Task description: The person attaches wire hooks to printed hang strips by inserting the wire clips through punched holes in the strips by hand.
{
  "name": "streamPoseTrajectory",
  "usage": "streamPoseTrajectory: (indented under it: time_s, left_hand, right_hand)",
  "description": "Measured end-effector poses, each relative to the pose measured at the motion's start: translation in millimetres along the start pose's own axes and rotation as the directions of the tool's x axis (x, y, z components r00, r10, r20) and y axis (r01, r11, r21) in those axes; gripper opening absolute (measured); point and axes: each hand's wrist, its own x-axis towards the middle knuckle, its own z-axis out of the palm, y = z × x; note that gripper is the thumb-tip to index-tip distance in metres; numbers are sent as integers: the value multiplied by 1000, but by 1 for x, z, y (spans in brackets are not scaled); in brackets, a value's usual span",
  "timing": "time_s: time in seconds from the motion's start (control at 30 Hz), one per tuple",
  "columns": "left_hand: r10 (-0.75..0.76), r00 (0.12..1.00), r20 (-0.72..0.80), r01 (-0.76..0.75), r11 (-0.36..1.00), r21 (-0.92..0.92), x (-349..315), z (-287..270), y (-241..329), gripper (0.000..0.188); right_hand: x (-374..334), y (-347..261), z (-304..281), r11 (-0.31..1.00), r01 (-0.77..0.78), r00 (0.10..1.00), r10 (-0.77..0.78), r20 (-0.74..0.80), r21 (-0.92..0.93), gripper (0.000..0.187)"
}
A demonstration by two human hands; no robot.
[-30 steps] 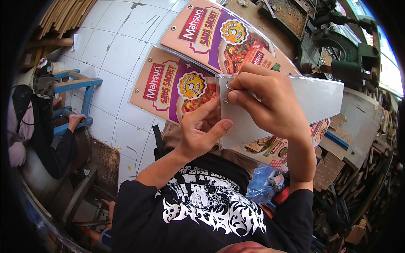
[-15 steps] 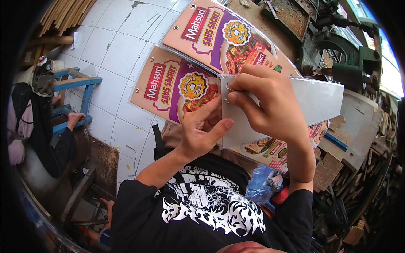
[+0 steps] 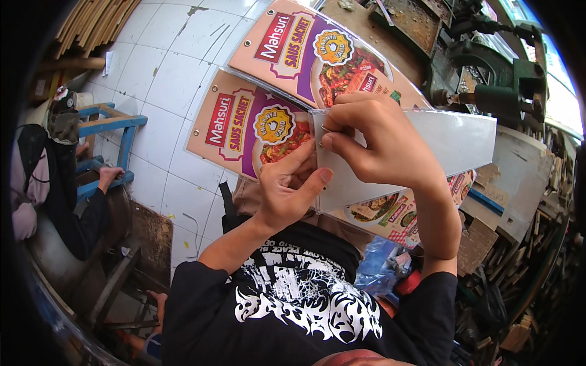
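A pale grey-white panel (image 3: pixel 452 137) in clear plastic lies tilted across my lap. My left hand (image 3: pixel 284 192) grips its left edge, thumb on the face and fingers curled behind. At the same edge, by the upper corner, my right hand (image 3: pixel 384 143) is closed in a pinch; a thin metal bit shows at the fingertips, too small to name. Beyond it are two printed food sign boards with metal eyelets: an upper board (image 3: pixel 274 61) and a lower board (image 3: pixel 204 140), the latter partly behind my left hand. Another printed board (image 3: pixel 390 219) shows under the panel.
At the right stands a dark green machine (image 3: pixel 510 94), with heaped wood scraps (image 3: pixel 519 274) below. A blue wooden stool (image 3: pixel 113 124) and another person's hand (image 3: pixel 110 176) are at left. Wood strips (image 3: pixel 91 27) lie far left; a blue plastic bag (image 3: pixel 373 271) sits near my lap.
The panel and the printed boards have shifted slightly left in view. My right hand keeps its pinch at the panel's edge, and my left hand keeps its grip.
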Motion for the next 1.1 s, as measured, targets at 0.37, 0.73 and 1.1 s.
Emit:
streamPoseTrajectory:
  time_s: [0.37, 0.73, 1.1]
  left_hand:
    - [29, 1000, 8, -28, 996, -90, 4, 0, 0, 56]
    - [36, 999, 28, -34, 996, -87, 4, 0, 1, 56]
    - [37, 999, 6, -37, 998, -55, 2, 1, 0, 55]
  right_hand:
    - [-12, 1, -11, 986, -107, 994, 102, 42, 129, 11]
    - [-11, 0, 3, 978, -111, 989, 126, -80, 176, 9]
    - [-10, -2, 3, 997, -48, 996, 53, -78, 62, 7]
